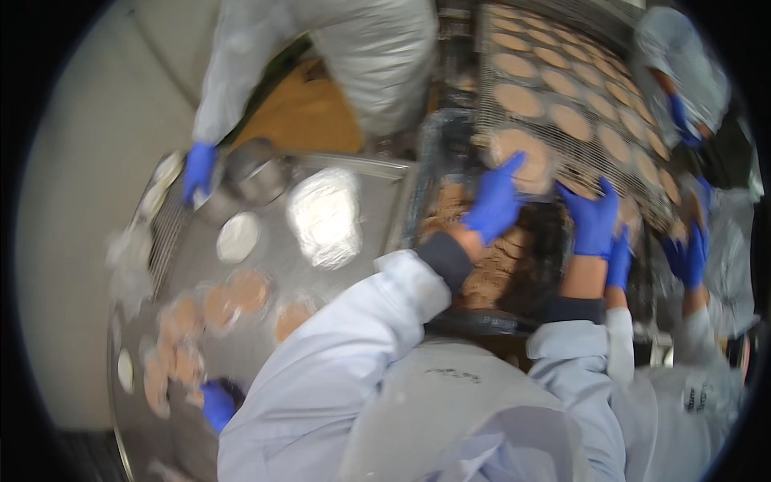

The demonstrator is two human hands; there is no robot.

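My left hand (494, 202), in a blue glove, has its fingers at the lower edge of a round pinkish patty (507, 151), with one finger lying over it. That patty sits at the near end of a mesh conveyor belt (554, 135). Beside it, my right hand (593, 215), also gloved in blue, reaches up with its fingers apart at the belt's end. Another patty (585, 178) shows partly between those fingers; motion blur hides whether they touch it. Below my hands is a dark tub (438, 145) with brown ground mix (490, 269) in it.
More patties (570, 122) lie in rows on the belt. At left, a metal table (321, 289) bears loose patties (189, 317), a white wrapped stack (325, 215) and metal containers (257, 170). Co-workers' gloved hands are at the table (199, 170) and close at my right (689, 255).
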